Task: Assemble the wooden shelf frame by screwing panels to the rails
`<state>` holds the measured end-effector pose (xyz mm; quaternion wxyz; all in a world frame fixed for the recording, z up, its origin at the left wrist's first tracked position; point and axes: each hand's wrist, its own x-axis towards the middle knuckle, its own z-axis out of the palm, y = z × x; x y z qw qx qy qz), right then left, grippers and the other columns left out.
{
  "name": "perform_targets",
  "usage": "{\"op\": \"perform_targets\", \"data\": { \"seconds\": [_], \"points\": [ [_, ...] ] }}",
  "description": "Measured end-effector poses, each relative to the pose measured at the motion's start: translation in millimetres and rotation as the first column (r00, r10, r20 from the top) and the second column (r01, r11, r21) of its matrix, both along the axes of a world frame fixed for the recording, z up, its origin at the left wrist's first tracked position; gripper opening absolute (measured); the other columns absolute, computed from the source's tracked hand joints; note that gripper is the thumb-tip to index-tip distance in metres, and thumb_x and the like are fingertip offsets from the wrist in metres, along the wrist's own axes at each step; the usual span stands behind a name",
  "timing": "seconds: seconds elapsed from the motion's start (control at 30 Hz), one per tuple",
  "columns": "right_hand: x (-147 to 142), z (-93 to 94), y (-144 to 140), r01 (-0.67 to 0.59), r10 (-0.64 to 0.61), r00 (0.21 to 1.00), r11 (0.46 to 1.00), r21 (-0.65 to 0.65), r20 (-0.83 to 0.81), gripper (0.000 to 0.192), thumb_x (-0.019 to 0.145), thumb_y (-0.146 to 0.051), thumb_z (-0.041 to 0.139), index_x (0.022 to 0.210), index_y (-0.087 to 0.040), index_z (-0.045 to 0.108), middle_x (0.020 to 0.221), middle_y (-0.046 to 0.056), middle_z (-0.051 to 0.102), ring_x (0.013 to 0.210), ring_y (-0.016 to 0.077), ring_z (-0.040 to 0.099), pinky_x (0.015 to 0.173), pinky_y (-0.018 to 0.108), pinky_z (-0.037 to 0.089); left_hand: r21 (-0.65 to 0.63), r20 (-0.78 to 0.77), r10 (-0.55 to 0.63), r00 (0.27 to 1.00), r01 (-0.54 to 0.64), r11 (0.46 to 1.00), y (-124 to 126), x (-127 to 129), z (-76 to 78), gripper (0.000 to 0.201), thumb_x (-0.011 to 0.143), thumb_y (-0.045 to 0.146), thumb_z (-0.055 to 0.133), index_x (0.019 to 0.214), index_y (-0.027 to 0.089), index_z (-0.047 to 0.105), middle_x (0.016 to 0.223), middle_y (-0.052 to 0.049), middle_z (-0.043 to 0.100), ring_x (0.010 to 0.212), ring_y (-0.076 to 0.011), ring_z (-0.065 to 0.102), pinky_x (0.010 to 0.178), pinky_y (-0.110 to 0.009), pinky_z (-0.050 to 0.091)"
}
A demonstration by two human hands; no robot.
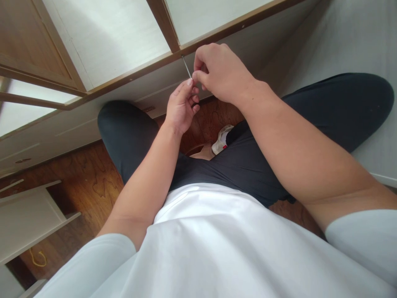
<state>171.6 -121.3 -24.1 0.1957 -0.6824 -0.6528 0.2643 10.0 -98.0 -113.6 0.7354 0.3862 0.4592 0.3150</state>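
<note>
A thin metal rod [186,67] runs from the cabinet's wooden front edge [149,68] down to my fingertips, its upper tip at the edge just below an upright divider [164,25]. Around its lower end, my left hand [182,103] pinches with thumb and fingers, palm turned up. From the right, my right hand [221,70] meets it with curled fingers, thumb and fingertips closed at the same end. Whatever handle or bend the rod has is hidden by the fingers.
A brown wooden panel [34,41] stands at the upper left. My knees, in dark trousers [130,132], flank the white cabinet front. A pale drawer-like part [34,219] and a yellow cord [39,260] lie at left on the wood floor [93,182]. A shoe [221,140] shows below my hands.
</note>
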Motion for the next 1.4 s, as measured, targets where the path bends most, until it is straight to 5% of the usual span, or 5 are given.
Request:
{"op": "perform_targets", "data": {
  "seconds": [0.5, 0.77, 1.1, 1.4],
  "points": [
    [-0.6, -7.7, 2.3, 0.032, -0.042, 0.994, 0.995, -0.096, -0.098, 0.008, 0.095, -0.02, 0.061, 0.088, -0.023, 0.065, 0.071, 0.001, 0.071, 0.066, 0.0182, 0.067, 0.067, 0.03, 0.047, 0.116, -0.122, -0.049, 0.991, 0.063, 0.991, 17.8, 2.5, -5.0, 0.048, 0.09, 0.078, 0.059, 0.118, 0.04, 0.068, 0.092, -0.002, 0.073, 0.12, -0.0289, 0.062, 0.085, -0.042, 0.055],
    [0.0, -16.2, 6.1, 0.029, -0.043, 0.984, 0.996, -0.083, -0.175, 0.019, 0.092, -0.016, 0.062, 0.075, -0.025, 0.061, 0.064, -0.001, 0.069, 0.06, 0.015, 0.065, 0.068, 0.028, 0.049, 0.118, -0.133, 0.014, 0.991, 0.002, 0.993, 37.7, 8.4, -4.9, 0.043, 0.077, 0.08, 0.067, 0.098, 0.042, 0.071, 0.09, -0.002, 0.073, 0.102, -0.0296, 0.068, 0.059, -0.039, 0.052],
    [-5.7, -16.1, 7.5, 0.012, -0.046, 0.965, 0.991, -0.13, -0.26, 0.013, 0.094, -0.014, 0.059, 0.082, -0.018, 0.062, 0.068, 0.003, 0.07, 0.06, 0.0139, 0.065, 0.066, 0.025, 0.049, 0.096, -0.106, -0.034, 0.994, 0.044, 0.994, 55.4, 9.9, -11.7, 0.034, 0.064, 0.079, 0.07, 0.087, 0.053, 0.07, 0.074, 0.003, 0.072, 0.106, -0.032, 0.068, 0.049, -0.039, 0.044],
    [-7.0, -21.8, 7.7, 0.011, -0.042, 0.939, 0.996, -0.091, -0.342, 0.013, 0.092, -0.01, 0.059, 0.082, -0.017, 0.061, 0.063, -0.001, 0.067, 0.055, 0.0111, 0.063, 0.062, 0.022, 0.049, 0.12, -0.181, 0.03, 0.983, -0.008, 0.993, 52.0, 5.4, -15.5, 0.056, 0.067, 0.087, 0.063, 0.107, 0.049, 0.071, 0.093, -0.001, 0.077, 0.123, -0.0321, 0.064, 0.069, -0.046, 0.057]
  ]
}}
